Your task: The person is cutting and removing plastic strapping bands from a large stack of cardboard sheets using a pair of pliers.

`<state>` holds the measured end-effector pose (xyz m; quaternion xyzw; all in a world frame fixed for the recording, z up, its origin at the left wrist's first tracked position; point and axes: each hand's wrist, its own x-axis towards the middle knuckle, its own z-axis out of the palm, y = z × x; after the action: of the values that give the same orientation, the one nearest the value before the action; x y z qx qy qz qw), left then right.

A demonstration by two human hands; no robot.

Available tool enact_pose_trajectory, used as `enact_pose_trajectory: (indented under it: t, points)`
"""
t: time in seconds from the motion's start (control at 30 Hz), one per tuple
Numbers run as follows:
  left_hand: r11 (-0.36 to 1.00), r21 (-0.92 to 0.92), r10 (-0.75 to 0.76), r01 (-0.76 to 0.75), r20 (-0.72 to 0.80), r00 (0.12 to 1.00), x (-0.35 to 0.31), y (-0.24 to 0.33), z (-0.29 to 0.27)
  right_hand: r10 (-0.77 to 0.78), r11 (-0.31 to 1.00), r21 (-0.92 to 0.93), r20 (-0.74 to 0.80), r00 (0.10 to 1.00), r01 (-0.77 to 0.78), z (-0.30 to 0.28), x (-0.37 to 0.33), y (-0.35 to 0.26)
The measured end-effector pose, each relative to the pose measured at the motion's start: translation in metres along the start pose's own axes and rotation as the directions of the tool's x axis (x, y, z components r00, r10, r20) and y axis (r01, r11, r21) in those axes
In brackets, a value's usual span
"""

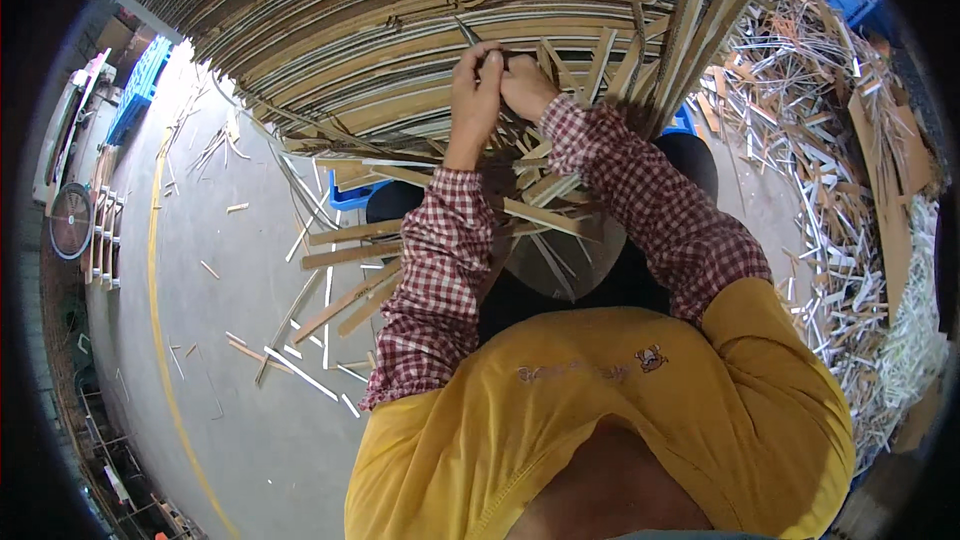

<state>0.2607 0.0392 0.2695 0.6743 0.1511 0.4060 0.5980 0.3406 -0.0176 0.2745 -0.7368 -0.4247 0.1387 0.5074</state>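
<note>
A tall stack of cardboard sheets (400, 60) faces me, its layered edges toward my body. Against its near side my left hand (474, 92) is closed, thumb up. A slim grey pointed metal tool (467, 31) sticks out past its fingers toward the stack. My right hand (527, 87) is curled in close beside the left one; its fingers are partly hidden, and what they grip does not show. Loose cardboard strips (545, 216) lie under my wrists and over my lap. Longer strips (690, 35) lean up against the stack, right of my right hand.
Cut strips (302, 374) litter the grey floor (240, 270) on the left, near a yellow line (158, 270). A large heap of paper and cardboard scraps (800, 130) fills the right side. Blue plastic pieces (358, 196) show beneath the stack. A round wheel-like thing (71, 221) stands far left.
</note>
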Motion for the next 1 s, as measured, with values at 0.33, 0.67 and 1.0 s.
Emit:
enact_pose_trajectory:
  t: [0.33,0.67,1.0]
  points:
    - [0.867,0.390,-0.487,0.311,0.528,0.696,-0.104,0.051,0.019,0.105,0.975,0.178,0.149,0.983,-0.131,-0.073,-0.157,0.045]
    - [0.941,0.227,0.119,-0.253,0.478,0.870,-0.097,-0.040,0.057,0.255,0.967,-0.182,0.695,0.672,-0.178,-0.120,-0.230,0.045]
    - [0.987,-0.110,0.105,-0.121,-0.137,0.985,-0.052,-0.002,0.000,0.177,0.977,0.021,0.465,0.868,-0.211,-0.083,-0.021,-0.039]
